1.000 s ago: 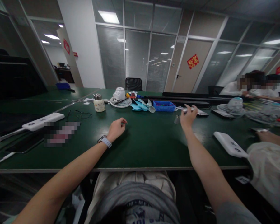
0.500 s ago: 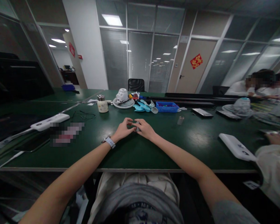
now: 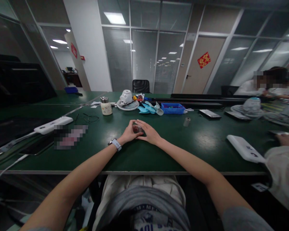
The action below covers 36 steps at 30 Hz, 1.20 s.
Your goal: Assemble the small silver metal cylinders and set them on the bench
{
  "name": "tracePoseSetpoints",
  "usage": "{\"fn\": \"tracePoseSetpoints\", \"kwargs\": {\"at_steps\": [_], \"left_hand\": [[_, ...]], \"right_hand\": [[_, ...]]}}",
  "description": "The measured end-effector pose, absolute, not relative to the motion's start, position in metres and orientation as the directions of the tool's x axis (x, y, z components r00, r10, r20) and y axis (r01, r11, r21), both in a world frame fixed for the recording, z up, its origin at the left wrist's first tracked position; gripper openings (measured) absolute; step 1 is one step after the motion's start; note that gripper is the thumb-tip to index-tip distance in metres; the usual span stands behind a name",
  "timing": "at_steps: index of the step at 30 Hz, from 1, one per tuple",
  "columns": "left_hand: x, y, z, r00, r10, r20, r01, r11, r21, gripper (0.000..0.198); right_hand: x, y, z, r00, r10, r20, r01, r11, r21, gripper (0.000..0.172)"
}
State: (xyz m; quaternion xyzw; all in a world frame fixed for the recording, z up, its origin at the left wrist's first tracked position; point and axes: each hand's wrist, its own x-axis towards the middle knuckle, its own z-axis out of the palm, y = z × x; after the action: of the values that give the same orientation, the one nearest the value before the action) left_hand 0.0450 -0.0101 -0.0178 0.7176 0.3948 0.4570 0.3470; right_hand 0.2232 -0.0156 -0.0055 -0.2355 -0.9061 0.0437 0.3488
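Note:
My left hand (image 3: 129, 132) and my right hand (image 3: 150, 133) meet over the table, fingers curved and tips together. Between them is a small grey metal cylinder (image 3: 139, 129), mostly hidden by the fingers. The fingers of both hands close around it, though the exact contact points are hard to see. A watch (image 3: 115, 144) with a light strap is on the left wrist. To the right, a similar metal cylinder (image 3: 187, 122) stands upright on the green table (image 3: 163, 160), apart from my hands.
Beyond my hands are a patterned bottle (image 3: 106, 106), a white fan part (image 3: 127, 104), blue fan blades (image 3: 149, 108) and a blue tray (image 3: 172, 108). White power strips (image 3: 54, 125) lie left, another white device (image 3: 245, 149) right. A co-worker's sleeve (image 3: 283, 166) is at the right edge.
My right hand has shifted its grip: its fingers now arch against the left fingertips and its thumb sits lower, near the left thumb. The cylinder stays between the hands. The view has tilted slightly.

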Motion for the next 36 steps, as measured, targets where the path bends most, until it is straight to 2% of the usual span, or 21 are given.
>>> {"fn": "tracePoseSetpoints", "kwargs": {"at_steps": [3,6,8,10,13,16,22,23,26,28,33,36], "left_hand": [[0.044,-0.009,-0.015,0.269,0.888,0.374,0.256,-0.440,0.861,0.070],[0.042,-0.008,-0.010,0.235,0.874,0.425,0.326,-0.482,0.813,0.049],[0.042,-0.008,-0.005,0.225,0.843,0.489,0.403,-0.537,0.741,0.037],[0.042,-0.009,-0.001,0.229,0.806,0.545,0.476,-0.581,0.660,0.033],[0.045,-0.009,0.004,0.235,0.789,0.567,0.538,-0.592,0.600,0.030],[0.049,-0.008,0.008,0.220,0.786,0.578,0.556,-0.588,0.588,0.028],[0.032,0.003,0.005,-0.023,0.808,0.589,0.544,-0.484,0.686,0.034],[0.025,0.005,0.002,-0.018,0.829,0.559,0.564,-0.454,0.690,0.034],[0.008,0.010,-0.010,0.165,0.901,0.402,0.606,-0.414,0.679,0.033],[0.002,0.012,-0.016,0.219,0.911,0.349,0.646,-0.403,0.648,0.031],[0.006,0.010,-0.019,0.120,0.944,0.307,0.798,-0.276,0.536,0.028],[0.008,0.007,-0.015,0.048,0.936,0.348,0.808,-0.241,0.538,0.034]], "right_hand": [[0.228,-0.014,-0.013,-0.480,0.579,0.659,0.439,0.809,-0.391,0.091],[0.233,-0.009,-0.021,-0.369,0.712,0.597,0.462,0.698,-0.547,0.091],[0.234,-0.004,-0.025,-0.355,0.779,0.517,0.454,0.627,-0.633,0.084],[0.233,-0.001,-0.026,-0.362,0.815,0.451,0.455,0.577,-0.678,0.069],[0.230,0.001,-0.023,-0.370,0.831,0.416,0.489,0.555,-0.673,0.048],[0.227,0.000,-0.020,-0.384,0.832,0.400,0.484,0.551,-0.680,0.041],[0.226,-0.002,-0.019,-0.355,0.847,0.395,0.517,0.530,-0.672,0.044],[0.226,-0.002,-0.019,-0.358,0.845,0.397,0.521,0.534,-0.666,0.045],[0.229,-0.004,-0.019,-0.360,0.846,0.393,0.552,0.533,-0.641,0.047],[0.232,-0.005,-0.019,-0.348,0.849,0.399,0.586,0.529,-0.614,0.050],[0.235,-0.007,-0.019,-0.340,0.848,0.406,0.601,0.528,-0.599,0.048],[0.235,-0.007,-0.019,-0.341,0.842,0.418,0.588,0.538,-0.604,0.046]]}}
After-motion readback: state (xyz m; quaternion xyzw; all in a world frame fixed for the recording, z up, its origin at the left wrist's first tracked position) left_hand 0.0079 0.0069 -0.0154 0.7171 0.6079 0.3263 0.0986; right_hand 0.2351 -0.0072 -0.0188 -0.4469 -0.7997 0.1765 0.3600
